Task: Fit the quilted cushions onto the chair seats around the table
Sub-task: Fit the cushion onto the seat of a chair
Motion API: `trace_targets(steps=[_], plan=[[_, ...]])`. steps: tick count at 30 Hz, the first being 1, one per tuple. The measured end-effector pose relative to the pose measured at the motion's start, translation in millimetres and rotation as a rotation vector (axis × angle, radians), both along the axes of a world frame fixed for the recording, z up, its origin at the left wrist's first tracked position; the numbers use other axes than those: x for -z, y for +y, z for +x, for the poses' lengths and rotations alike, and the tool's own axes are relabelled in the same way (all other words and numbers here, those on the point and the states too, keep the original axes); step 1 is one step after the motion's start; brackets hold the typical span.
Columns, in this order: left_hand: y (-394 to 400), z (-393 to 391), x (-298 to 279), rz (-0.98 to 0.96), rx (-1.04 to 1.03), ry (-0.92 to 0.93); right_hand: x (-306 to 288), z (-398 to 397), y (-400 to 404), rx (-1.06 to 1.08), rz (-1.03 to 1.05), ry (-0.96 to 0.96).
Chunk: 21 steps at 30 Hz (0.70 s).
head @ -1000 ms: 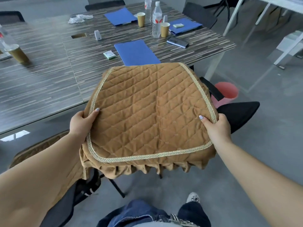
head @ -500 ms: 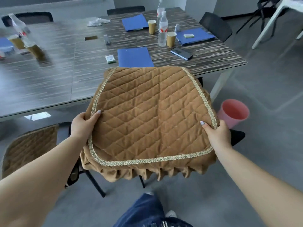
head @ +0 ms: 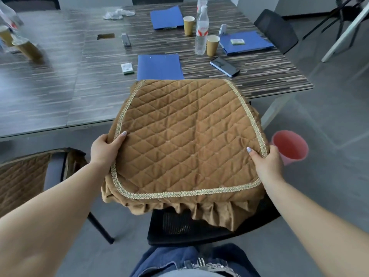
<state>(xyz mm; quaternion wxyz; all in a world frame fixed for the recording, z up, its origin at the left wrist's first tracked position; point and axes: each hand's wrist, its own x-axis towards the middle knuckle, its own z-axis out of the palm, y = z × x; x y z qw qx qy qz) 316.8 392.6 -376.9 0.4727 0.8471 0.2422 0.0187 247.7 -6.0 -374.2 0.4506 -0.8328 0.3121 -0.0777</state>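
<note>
While both hands grip, brown quilted cushion (head: 189,136) lies flat.

Striped table (head: 99,92) with folders (head: 159,65), cups (head: 212,45)

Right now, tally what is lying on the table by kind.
Blue folders: 3
Paper cups: 4
Water bottles: 3
Phone: 1
Small card packs: 2
Crumpled plastic: 1
Small grey devices: 2
Total: 16

The cushion (head: 187,134) is seen as matt quilted cloth (braid-edged), the table (head: 249,80) as glossy streaked laminate.
</note>
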Motion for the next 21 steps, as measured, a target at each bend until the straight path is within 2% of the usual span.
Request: trace_targets(steps=[4,12,15,21], plan=[[-18,4,2,0.012,-0.078,0.016,-4,29,-15,-0.064,-0.039,-0.031],[-49,-11,5,-0.062,-0.256,0.146,-10,74,-49,-0.227,-0.075,-0.033],[-60,-17,2,-0.036,-0.28,0.208,-14,85,-57,-0.286,-0.101,-0.08],[-82,-26,-2,-0.204,-0.576,0.293,-32,113,-56,-0.461,-0.103,-0.2]])
